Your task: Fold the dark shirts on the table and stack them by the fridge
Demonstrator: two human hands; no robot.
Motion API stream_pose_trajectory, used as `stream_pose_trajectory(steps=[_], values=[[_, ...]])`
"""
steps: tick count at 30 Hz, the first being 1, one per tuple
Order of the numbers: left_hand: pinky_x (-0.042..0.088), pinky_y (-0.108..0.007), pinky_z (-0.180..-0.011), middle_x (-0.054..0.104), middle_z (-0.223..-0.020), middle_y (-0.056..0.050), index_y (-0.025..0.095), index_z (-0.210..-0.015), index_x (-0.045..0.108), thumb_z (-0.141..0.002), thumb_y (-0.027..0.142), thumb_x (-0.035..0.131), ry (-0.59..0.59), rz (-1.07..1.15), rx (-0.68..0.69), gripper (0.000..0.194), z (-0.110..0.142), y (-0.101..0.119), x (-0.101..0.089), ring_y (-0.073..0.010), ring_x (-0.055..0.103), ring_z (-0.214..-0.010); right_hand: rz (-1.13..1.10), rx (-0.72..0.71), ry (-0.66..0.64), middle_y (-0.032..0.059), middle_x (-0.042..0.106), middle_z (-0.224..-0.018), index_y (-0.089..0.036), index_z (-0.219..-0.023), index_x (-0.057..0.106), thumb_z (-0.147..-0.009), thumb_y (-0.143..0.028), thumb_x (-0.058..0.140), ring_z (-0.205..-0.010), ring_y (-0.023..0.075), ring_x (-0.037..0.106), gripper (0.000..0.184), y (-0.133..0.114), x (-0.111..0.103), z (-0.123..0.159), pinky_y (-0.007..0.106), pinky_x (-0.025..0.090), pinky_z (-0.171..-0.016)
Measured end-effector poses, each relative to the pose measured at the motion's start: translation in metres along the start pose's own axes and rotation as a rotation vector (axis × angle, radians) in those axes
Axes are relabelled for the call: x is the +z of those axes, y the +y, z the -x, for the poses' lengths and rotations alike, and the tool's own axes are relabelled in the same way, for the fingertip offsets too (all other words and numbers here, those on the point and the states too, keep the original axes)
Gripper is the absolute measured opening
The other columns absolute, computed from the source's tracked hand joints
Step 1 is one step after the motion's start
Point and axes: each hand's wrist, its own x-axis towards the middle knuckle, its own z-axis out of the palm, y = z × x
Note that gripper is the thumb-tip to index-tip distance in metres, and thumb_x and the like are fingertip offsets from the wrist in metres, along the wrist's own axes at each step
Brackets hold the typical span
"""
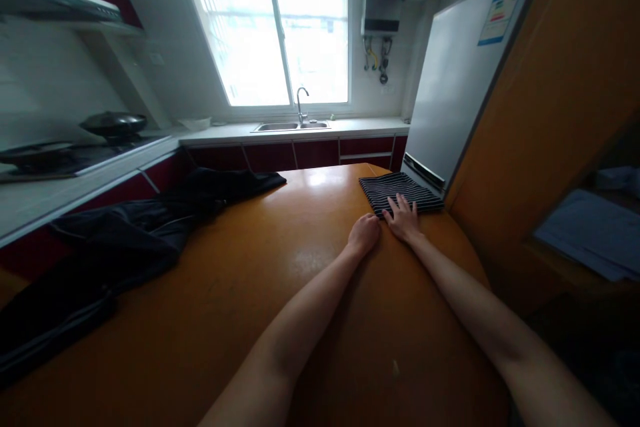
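Note:
A folded black cloth with thin white stripes (385, 190) lies flat near the far right part of the wooden table. My right hand (404, 219) rests on its near edge, fingers spread and palm down. Beside it, my left hand (365, 232) is closed, with its knuckles at the near left corner of the cloth. What the curled left fingers hold, if anything, is hidden. Dark clothing (145, 233) with pale piping lies in a loose heap along the table's left side, away from both hands.
The orange-brown table (280, 267) has a rounded right edge. A grey-white fridge (457, 73) stands just behind the striped cloth, beside a wooden panel (550, 93). Farther off are a counter with a sink (277, 127) and a stove holding a lidded pan (114, 123).

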Motion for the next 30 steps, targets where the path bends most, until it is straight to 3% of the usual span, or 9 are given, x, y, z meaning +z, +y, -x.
stream_pose_trajectory(steps=[2, 5, 9, 14, 18, 23, 27, 30], values=[[0.05, -0.029, -0.092, 0.069, -0.1, -0.01, 0.014, -0.097, 0.073, -0.095, 0.014, 0.048, 0.032, -0.006, -0.041, 0.024, 0.004, -0.002, -0.002, -0.0188, 0.065, -0.094, -0.003, -0.058, -0.015, 0.0153, 0.026, -0.163, -0.018, -0.151, 0.04, -0.102, -0.049, 0.03, -0.151, 0.0278, 0.017, 0.059, -0.008, 0.002, 0.002, 0.058, 0.003, -0.118], [0.051, -0.029, -0.089, 0.069, -0.097, -0.012, 0.012, -0.096, 0.072, -0.097, 0.017, 0.047, 0.064, -0.015, -0.092, 0.025, 0.01, -0.008, -0.008, -0.0197, 0.066, -0.091, -0.032, -0.082, -0.13, 0.0158, 0.035, -0.159, -0.016, -0.144, 0.05, -0.103, -0.049, 0.028, -0.149, 0.0279, 0.024, 0.057, -0.023, 0.004, 0.006, 0.058, 0.007, -0.119], [0.051, -0.029, -0.09, 0.071, -0.099, -0.011, 0.013, -0.099, 0.073, -0.093, 0.014, 0.051, 0.062, -0.02, -0.112, 0.023, 0.026, -0.028, -0.028, -0.0195, 0.066, -0.094, -0.078, -0.142, -0.12, 0.0177, 0.045, -0.152, -0.012, -0.137, 0.058, -0.103, -0.043, 0.033, -0.147, 0.0286, 0.03, 0.053, -0.047, 0.002, 0.021, 0.052, 0.015, -0.119], [0.05, -0.028, -0.093, 0.073, -0.101, -0.006, 0.018, -0.095, 0.075, -0.089, 0.01, 0.054, 0.02, -0.017, -0.083, 0.023, 0.071, -0.075, -0.081, -0.0173, 0.067, -0.097, -0.206, -0.389, -0.148, 0.0156, 0.055, -0.144, -0.013, -0.129, 0.065, -0.102, -0.038, 0.034, -0.139, 0.0237, 0.044, 0.048, -0.083, -0.005, 0.049, 0.037, 0.029, -0.116], [0.05, -0.026, -0.096, 0.073, -0.106, -0.002, 0.021, -0.093, 0.075, -0.085, 0.007, 0.055, -0.005, -0.018, -0.069, 0.027, 0.125, -0.119, -0.135, -0.0152, 0.067, -0.1, -0.215, -0.428, -0.192, 0.0163, 0.048, -0.151, -0.014, -0.135, 0.06, -0.1, -0.042, 0.04, -0.142, 0.0278, 0.04, 0.049, -0.118, -0.003, 0.062, 0.041, 0.028, -0.116], [0.049, -0.032, -0.102, 0.073, -0.113, -0.003, 0.022, -0.094, 0.076, -0.084, 0.009, 0.053, 0.056, -0.054, -0.194, 0.028, 0.182, -0.164, -0.194, -0.0174, 0.066, -0.108, -0.192, -0.417, -0.265, 0.0186, 0.039, -0.156, -0.013, -0.143, 0.052, -0.099, -0.044, 0.041, -0.147, 0.0304, 0.031, 0.055, -0.165, 0.007, 0.056, 0.049, 0.023, -0.118], [0.051, -0.034, -0.1, 0.075, -0.109, -0.002, 0.023, -0.099, 0.077, -0.083, 0.009, 0.052, 0.09, -0.07, -0.32, 0.033, 0.207, -0.185, -0.219, -0.0183, 0.068, -0.106, -0.197, -0.396, -0.254, 0.0191, 0.041, -0.154, -0.013, -0.14, 0.055, -0.099, -0.041, 0.04, -0.145, 0.0312, 0.034, 0.052, -0.195, 0.018, 0.049, 0.05, 0.025, -0.117], [0.052, -0.033, -0.1, 0.076, -0.108, -0.001, 0.023, -0.101, 0.077, -0.084, 0.009, 0.052, 0.096, -0.076, -0.363, 0.034, 0.213, -0.188, -0.222, -0.0177, 0.069, -0.106, -0.207, -0.41, -0.24, 0.0173, 0.044, -0.153, -0.015, -0.137, 0.058, -0.098, -0.037, 0.041, -0.144, 0.0306, 0.036, 0.048, -0.198, 0.025, 0.048, 0.049, 0.027, -0.117]])
